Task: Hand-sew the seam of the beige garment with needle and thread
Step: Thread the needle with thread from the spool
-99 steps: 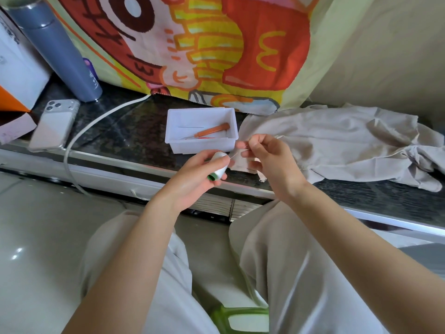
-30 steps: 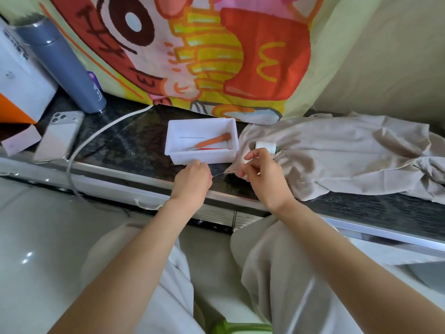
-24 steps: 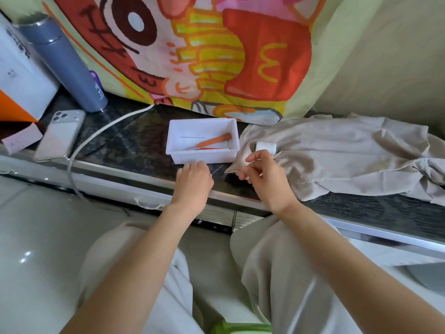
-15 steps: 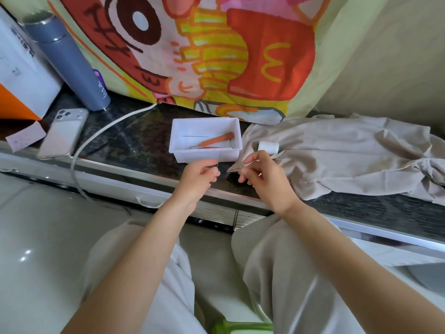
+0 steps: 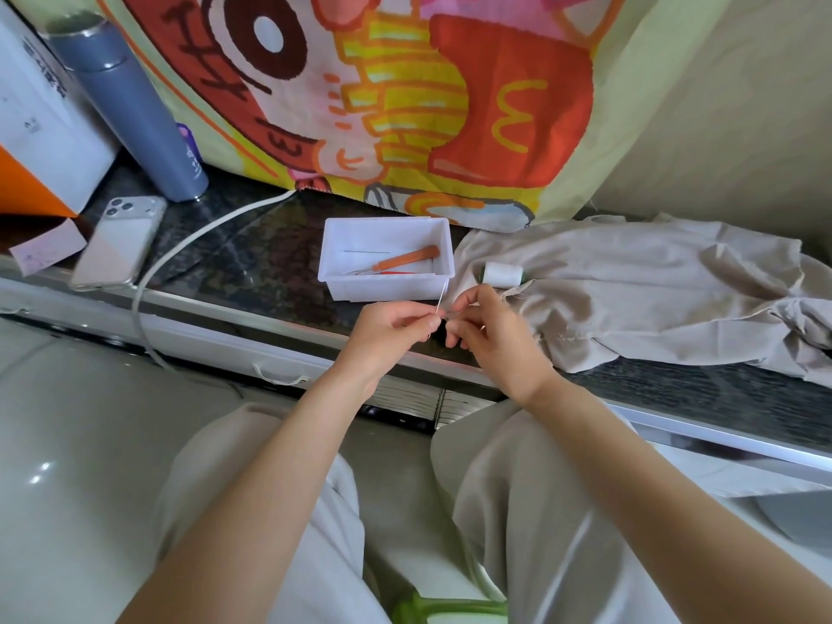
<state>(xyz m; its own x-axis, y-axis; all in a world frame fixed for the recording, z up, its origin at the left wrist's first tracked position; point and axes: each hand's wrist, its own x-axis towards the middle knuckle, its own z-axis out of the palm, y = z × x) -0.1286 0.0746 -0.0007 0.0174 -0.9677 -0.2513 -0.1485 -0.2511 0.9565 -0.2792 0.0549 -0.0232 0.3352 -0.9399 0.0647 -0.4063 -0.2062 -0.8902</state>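
**Two hands meet at a needle by the counter edge**

The person's left hand [image 5: 396, 326] pinches a thin needle [image 5: 440, 298] upright between thumb and forefinger. The right hand [image 5: 493, 337], fingers curled, pinches a faint pale thread [image 5: 446, 313] just beside the needle's lower end. At two o'clock from the hands, the beige garment [image 5: 653, 286] lies crumpled on the dark counter [image 5: 252, 263], with a white spool [image 5: 499, 274] resting on its near edge. At twelve o'clock sits a white tray [image 5: 382, 291] holding an orange-handled tool [image 5: 407, 259].
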